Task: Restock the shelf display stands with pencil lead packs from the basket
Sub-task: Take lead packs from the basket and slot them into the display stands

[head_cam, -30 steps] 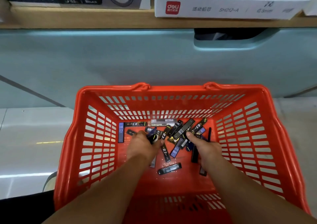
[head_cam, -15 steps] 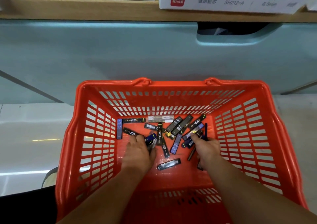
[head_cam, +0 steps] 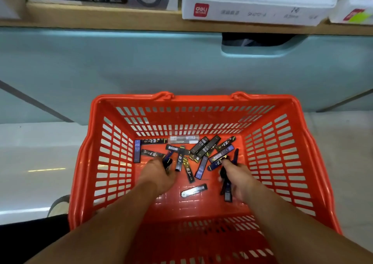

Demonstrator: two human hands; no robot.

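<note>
My right hand [head_cam: 239, 178] is curled round an uneven bundle of pencil lead packs [head_cam: 227, 190]. Their ends poke out below my palm and one stands up past my knuckles. My left hand [head_cam: 159, 176] is curled on a dark blue pack [head_cam: 168, 162] at its fingertips; I cannot tell whether more sit under the palm.

The risk, as I judge it, is in my right hand. The packs are slim and glossy and sit crossed rather than squared, so one could slide out as I lift them over the orange basket [head_cam: 113, 162] rim. A slim pack could also catch in a wall slot. Grades and brands are mixed, so I might feed the wrong stand.

A silver-ended pack [head_cam: 194, 191] lies loose on the basket floor between my hands, touching neither. Just beyond my fingertips the remaining packs [head_cam: 203, 148] lie scattered and overlapping toward the far wall, the nearest ones touching or almost touching my fingers.

Well beyond, on the wooden shelf [head_cam: 101, 22], stands the white Deli display stand [head_cam: 252, 9] I have to reach.
</note>
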